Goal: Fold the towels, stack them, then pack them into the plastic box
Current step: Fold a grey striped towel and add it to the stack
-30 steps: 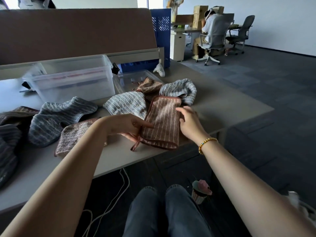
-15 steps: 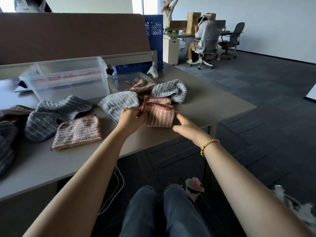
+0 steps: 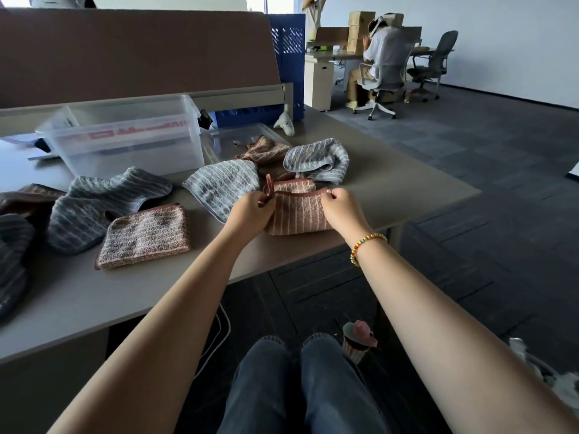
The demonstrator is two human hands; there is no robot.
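Observation:
A pink-brown striped towel [image 3: 297,211] lies folded near the table's front edge. My left hand [image 3: 250,211] pinches its upper left corner by the hanging loop, and my right hand [image 3: 341,209] pinches its upper right corner. A folded brown-and-white towel [image 3: 145,234] lies flat to the left. Unfolded towels lie around: a light grey one [image 3: 221,187], a grey-white one [image 3: 316,159], a brown one [image 3: 266,151] and a blue-grey one [image 3: 94,208]. The clear plastic box [image 3: 125,136] stands open at the back left.
The box's clear lid [image 3: 238,137] lies flat right of the box, partly under towels. More dark towels [image 3: 12,245] are heaped at the far left. A brown partition [image 3: 138,51] backs the table [image 3: 391,189]. A person sits at a far desk.
The pink-brown towel has been folded in half, its near end brought up to the far edge. Both hands moved from its sides to its upper corners.

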